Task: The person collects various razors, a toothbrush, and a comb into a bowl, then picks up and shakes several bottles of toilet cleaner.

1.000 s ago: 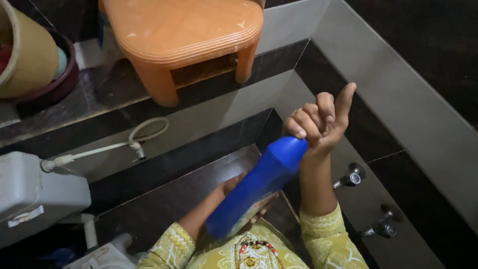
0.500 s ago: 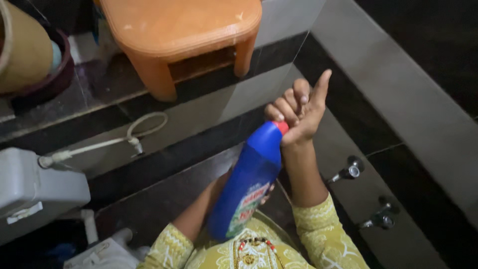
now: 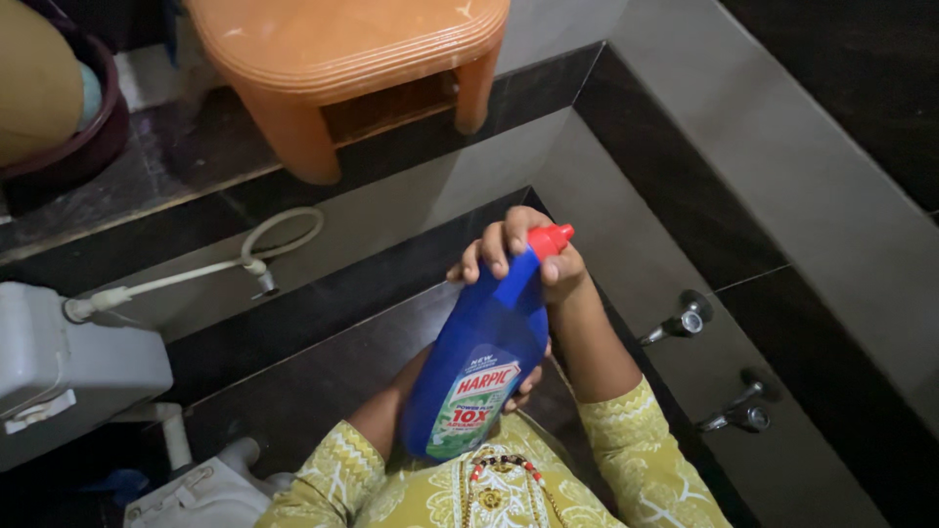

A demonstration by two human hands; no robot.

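Observation:
I hold a blue plastic bottle [image 3: 479,362] with a red cap [image 3: 550,239] and a printed label, tilted with its cap pointing up and to the right. My right hand [image 3: 518,256] is wrapped around the bottle's neck just under the cap, with the thumb on the right side. My left hand [image 3: 528,383] supports the bottle's body from behind, and only its fingertips show past the bottle's edge. Both arms wear yellow patterned sleeves.
An orange plastic stool [image 3: 342,59] stands on a dark ledge at the top. A white tank [image 3: 68,362] with a white hose [image 3: 254,256] is at the left. Two metal taps [image 3: 685,318] [image 3: 743,413] stick out of the tiled wall at the right. A dark tub [image 3: 68,147] sits top left.
My right hand, held with fingers spread a second ago, has closed around the bottle's neck. The bottle has turned, so its label and red cap now show.

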